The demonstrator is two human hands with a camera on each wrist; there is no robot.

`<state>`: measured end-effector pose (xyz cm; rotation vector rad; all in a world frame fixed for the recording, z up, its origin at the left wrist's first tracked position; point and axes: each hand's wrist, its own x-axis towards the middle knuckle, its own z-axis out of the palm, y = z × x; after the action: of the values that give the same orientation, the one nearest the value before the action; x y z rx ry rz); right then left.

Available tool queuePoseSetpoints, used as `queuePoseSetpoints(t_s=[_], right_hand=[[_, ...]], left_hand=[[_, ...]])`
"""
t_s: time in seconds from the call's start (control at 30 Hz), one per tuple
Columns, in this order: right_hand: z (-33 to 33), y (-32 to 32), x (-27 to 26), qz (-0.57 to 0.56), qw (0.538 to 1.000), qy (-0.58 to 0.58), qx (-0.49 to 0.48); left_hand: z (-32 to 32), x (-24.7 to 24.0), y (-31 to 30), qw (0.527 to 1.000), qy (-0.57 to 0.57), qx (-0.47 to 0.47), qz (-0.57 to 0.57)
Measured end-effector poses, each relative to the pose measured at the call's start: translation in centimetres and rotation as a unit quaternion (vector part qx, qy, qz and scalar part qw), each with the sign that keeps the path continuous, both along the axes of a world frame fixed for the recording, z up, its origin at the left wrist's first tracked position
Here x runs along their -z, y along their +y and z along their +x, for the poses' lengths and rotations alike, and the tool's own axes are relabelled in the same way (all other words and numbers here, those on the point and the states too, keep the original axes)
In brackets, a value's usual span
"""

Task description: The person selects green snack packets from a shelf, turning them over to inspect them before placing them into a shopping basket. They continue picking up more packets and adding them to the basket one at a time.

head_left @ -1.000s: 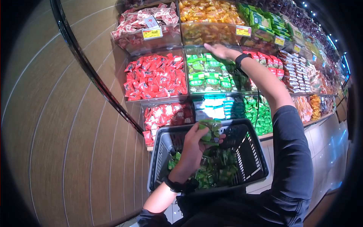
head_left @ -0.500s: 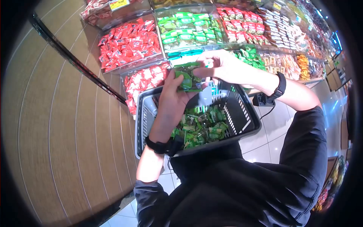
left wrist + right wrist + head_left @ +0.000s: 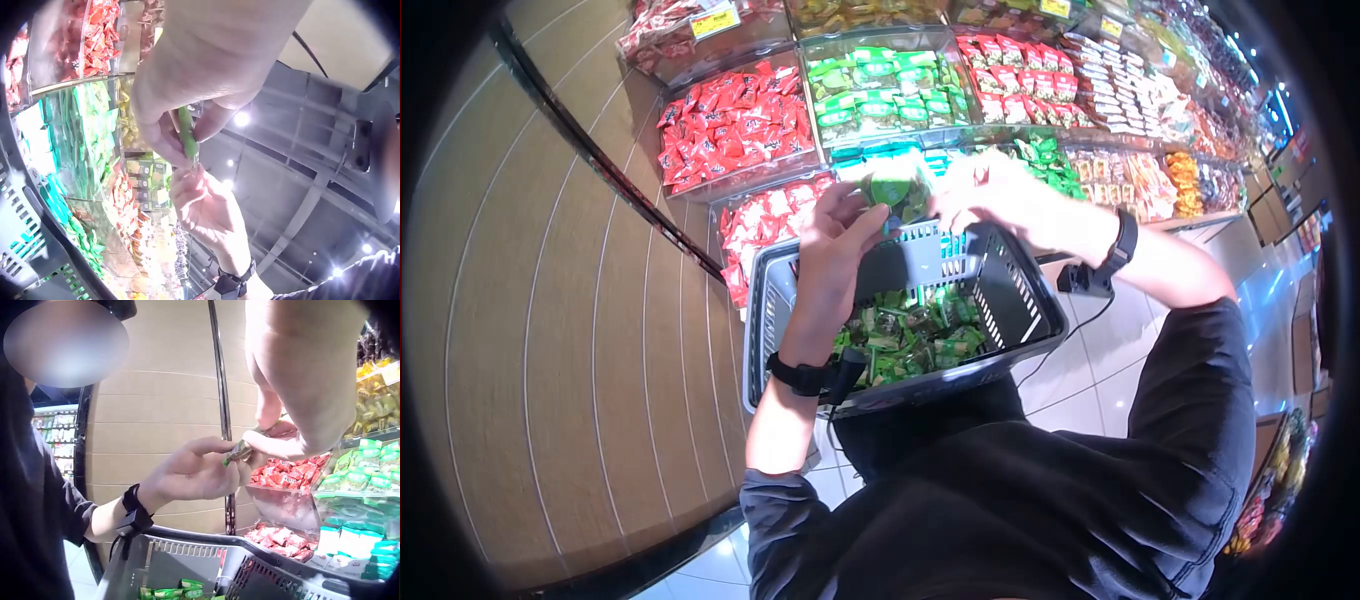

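A small green snack packet (image 3: 890, 188) is up over the far side of the shopping basket (image 3: 892, 266). My left hand (image 3: 832, 245) grips the packet between thumb and fingers; the left wrist view has it edge-on. From the other side my right hand (image 3: 1012, 205) pinches the packet's edge with thumb and forefinger, and in the right wrist view both hands meet at the packet (image 3: 238, 451). Inside the grey basket lies a heap of similar green packets (image 3: 910, 335).
Behind the basket rise tiered bins of wrapped snacks: red packets (image 3: 735, 125), green packets (image 3: 888, 85) and red-and-white packets (image 3: 772, 215) lower down. A brown panelled wall (image 3: 590, 320) runs along the left. Pale tiled floor (image 3: 1075, 370) shows at the right.
My right hand has come down from the bins to the packet, while the left hand has raised the packet. Since half a second ago the packet has tilted and moved slightly away from me.
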<state>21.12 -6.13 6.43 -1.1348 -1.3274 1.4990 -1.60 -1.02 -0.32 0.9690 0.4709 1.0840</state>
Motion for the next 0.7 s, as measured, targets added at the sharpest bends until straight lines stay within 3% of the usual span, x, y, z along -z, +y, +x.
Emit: queuePoseSetpoints(t_s=[0.1, 0.27, 0.33, 0.43, 0.5, 0.57, 0.63, 0.67, 0.7], right_hand=[[-1.0, -1.2, 0.8, 0.017, 0.993, -0.108, -0.043], [-1.9, -1.2, 1.6, -0.064, 0.987, -0.130, -0.071], [-2.4, -1.1, 1.3, -0.002, 0.997, -0.073, -0.013], [-1.7, 0.0, 0.9, 0.060, 0.997, -0.051, -0.006], [-0.6, 0.9, 1.6, 0.075, 0.992, -0.092, -0.043], [-0.3, 2.0, 1.2, 0.105, 0.986, -0.127, -0.021], [1.0, 4.8, -1.7, 0.229, 0.939, -0.255, 0.008], [2.6, 7.7, -2.6, 0.224, 0.926, -0.296, 0.060], [3.8, 10.2, -4.1, 0.319, 0.874, -0.353, 0.094]], left_hand=[[-0.3, -0.3, 0.3, 0.999, 0.019, -0.009, 0.025], [-0.3, -0.3, 0.1, 0.999, 0.029, 0.022, 0.034], [-0.3, 0.1, 0.2, 0.998, 0.037, 0.022, 0.046], [-0.1, 0.8, 0.3, 0.996, 0.056, 0.015, 0.062], [0.3, 0.5, 0.1, 0.996, 0.059, 0.009, 0.069], [0.6, 0.1, -0.2, 0.996, 0.050, -0.030, 0.073], [0.6, 0.1, 0.4, 0.997, 0.049, -0.036, 0.045], [0.5, 0.5, 0.8, 0.998, 0.050, -0.043, 0.006], [0.2, 1.0, 1.0, 0.997, 0.052, -0.050, -0.035]])
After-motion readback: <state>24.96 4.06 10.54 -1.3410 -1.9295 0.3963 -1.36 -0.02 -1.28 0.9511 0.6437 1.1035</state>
